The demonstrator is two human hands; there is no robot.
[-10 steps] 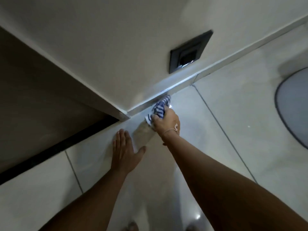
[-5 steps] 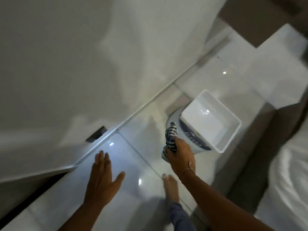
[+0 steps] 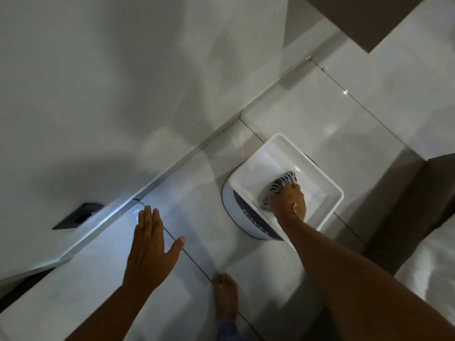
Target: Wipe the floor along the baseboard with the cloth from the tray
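My right hand (image 3: 289,201) is inside the white tray (image 3: 327,185), closed on the blue-and-white striped cloth (image 3: 283,180), which pokes out past my fingers toward the tray's middle. The tray rests on a round white device (image 3: 232,207) on the floor. My left hand (image 3: 150,244) lies flat on the pale floor tiles with fingers spread, holding nothing. The white baseboard (image 3: 172,173) runs diagonally from lower left to upper right, just beyond my left fingertips.
A dark wall socket (image 3: 78,216) sits low on the wall at left. My bare foot (image 3: 225,296) stands between my arms. A white bed edge (image 3: 433,262) and dark furniture (image 3: 403,212) lie at right. A dark gap (image 3: 22,281) opens at lower left.
My right hand left the baseboard corner and carried the cloth rightward into the tray. The view swung right, bringing the tray and bed into sight. My left hand stayed flat on the floor.
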